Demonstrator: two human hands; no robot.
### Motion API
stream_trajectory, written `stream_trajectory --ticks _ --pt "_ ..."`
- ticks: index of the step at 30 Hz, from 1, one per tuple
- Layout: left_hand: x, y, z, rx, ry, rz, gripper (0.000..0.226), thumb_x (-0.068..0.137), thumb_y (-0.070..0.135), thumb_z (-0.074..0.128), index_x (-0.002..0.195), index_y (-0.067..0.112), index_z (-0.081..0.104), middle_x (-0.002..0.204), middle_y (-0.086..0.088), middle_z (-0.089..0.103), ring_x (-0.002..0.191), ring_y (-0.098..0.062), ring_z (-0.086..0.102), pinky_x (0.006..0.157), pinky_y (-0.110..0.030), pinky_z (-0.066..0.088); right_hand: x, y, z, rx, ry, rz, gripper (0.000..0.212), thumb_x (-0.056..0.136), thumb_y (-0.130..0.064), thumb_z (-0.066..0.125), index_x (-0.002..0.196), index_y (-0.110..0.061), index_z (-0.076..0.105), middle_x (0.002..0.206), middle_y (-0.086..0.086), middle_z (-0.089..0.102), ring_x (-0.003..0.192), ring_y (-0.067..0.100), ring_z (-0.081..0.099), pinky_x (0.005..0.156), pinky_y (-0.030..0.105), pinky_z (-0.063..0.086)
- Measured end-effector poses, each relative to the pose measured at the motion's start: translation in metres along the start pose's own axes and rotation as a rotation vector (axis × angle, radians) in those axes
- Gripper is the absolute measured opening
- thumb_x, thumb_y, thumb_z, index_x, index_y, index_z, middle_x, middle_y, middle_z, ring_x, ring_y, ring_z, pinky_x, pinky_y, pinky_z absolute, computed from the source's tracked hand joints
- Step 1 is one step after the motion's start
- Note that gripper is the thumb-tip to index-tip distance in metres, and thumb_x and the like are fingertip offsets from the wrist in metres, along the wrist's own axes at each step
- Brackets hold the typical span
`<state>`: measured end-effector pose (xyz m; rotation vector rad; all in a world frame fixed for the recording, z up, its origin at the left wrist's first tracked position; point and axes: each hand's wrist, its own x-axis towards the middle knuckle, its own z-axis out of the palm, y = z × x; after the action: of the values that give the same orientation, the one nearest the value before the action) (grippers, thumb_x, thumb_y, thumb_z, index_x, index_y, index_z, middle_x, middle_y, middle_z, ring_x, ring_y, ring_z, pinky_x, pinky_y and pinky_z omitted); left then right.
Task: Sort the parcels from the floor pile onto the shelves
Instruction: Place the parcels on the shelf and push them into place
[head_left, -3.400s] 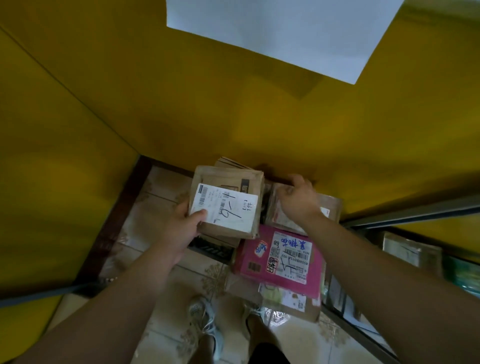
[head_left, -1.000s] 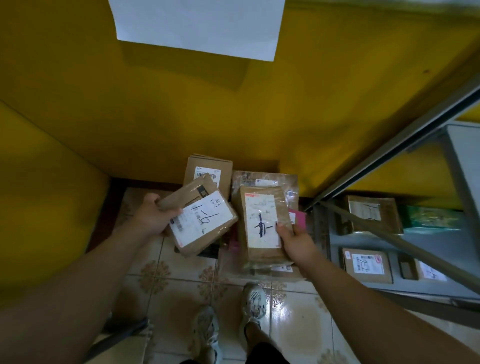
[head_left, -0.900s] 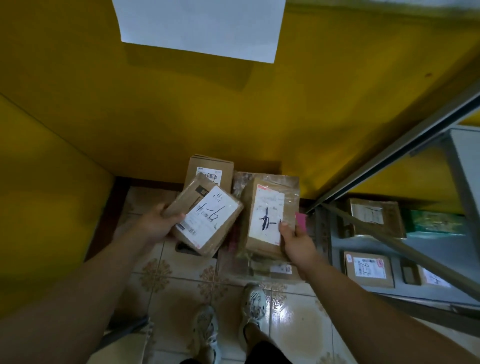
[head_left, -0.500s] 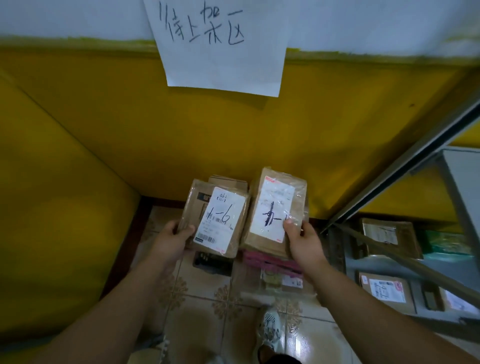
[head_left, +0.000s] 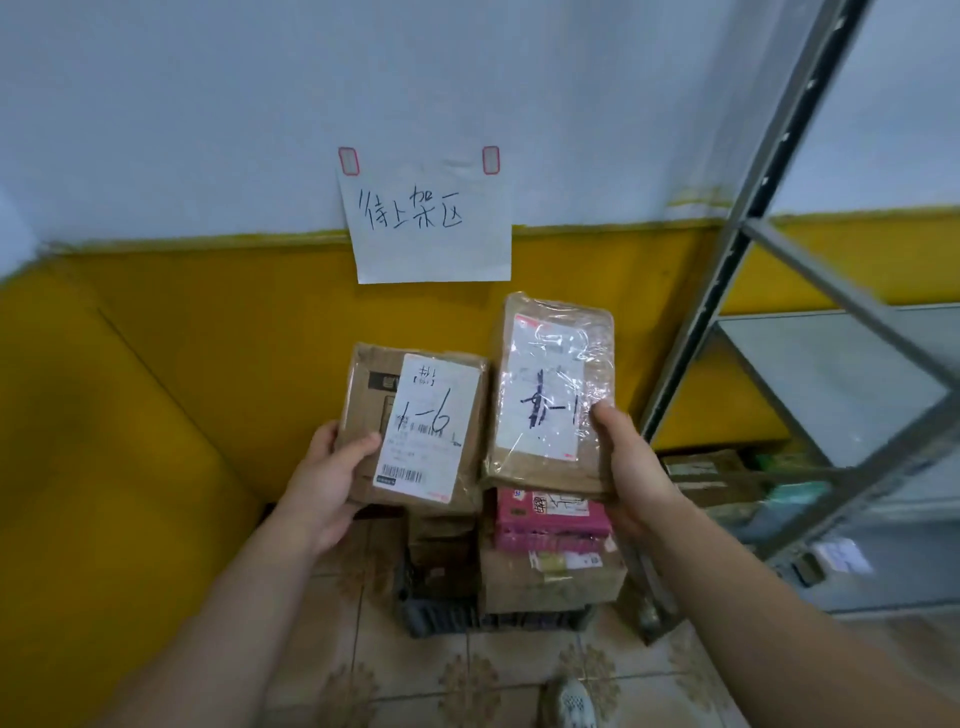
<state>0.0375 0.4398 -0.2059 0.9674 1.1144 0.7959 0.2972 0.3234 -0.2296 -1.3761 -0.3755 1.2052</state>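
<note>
Two parcels (head_left: 423, 426), one per hand (head_left: 322, 486)

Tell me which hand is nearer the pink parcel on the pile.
Right. The right hand, gripping the plastic-wrapped parcel, is just above and right of the pink parcel; the left hand, gripping the cardboard box, is farther off to its left.

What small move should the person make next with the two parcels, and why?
Probably turn right and carry them to the shelf. The left hand grips the box marked 1-6, the right hand grips the wrapped parcel, both held above the pile, and the shelf stands at the right.
</note>
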Motion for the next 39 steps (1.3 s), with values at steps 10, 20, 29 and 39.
stream_trajectory --ticks 10,20,29,39 --pt "-0.061 0.035 0.008 0.076 -0.077 0.219 0.028 0.099 0.02 0.052 0.126 0.023 0.054 0.104 -0.004 0.073 0.095 -0.023 0.069 0.074 -0.039 0.053 -0.111 -0.035 0.003 -0.021 0.069 -0.179 0.038 0.099 -0.038 0.053 0.133 -0.031 0.04 0.119 0.014 0.064 0.1 0.033 0.069 0.077 0.048 0.057" --pt "-0.109 0.042 0.073 0.085 -0.268 0.241 0.012 0.099 0.019 0.051 0.107 0.021 0.059 0.085 -0.002 0.076 0.069 -0.015 0.072 0.047 -0.025 0.052 -0.173 -0.073 -0.059 -0.205 0.373 -0.353 0.081 0.07 -0.082 0.057 0.12 -0.019 0.052 0.116 0.009 0.066 0.104 0.031 0.066 0.096 0.057 0.05" --pt "-0.187 0.005 0.183 0.144 -0.433 0.234 0.018 0.097 0.02 0.054 0.114 0.02 0.059 0.094 -0.009 0.076 0.08 -0.025 0.073 0.068 -0.04 0.054 -0.27 -0.079 -0.194 -0.148 0.306 -0.439 0.06 0.093 -0.013 0.062 0.14 -0.039 0.036 0.105 0.002 0.072 0.085 0.027 0.073 0.063 0.048 0.059" --pt "-0.292 -0.079 0.356 0.131 -0.542 0.165 0.021 0.099 0.021 0.053 0.12 0.023 0.052 0.088 -0.004 0.074 0.074 -0.02 0.071 0.059 -0.033 0.054 -0.375 -0.066 -0.384 0.291 0.8 -0.567 0.065 0.096 -0.042 0.058 0.15 -0.027 0.025 0.124 0.005 0.061 0.091 0.019 0.065 0.075 0.036 0.053"
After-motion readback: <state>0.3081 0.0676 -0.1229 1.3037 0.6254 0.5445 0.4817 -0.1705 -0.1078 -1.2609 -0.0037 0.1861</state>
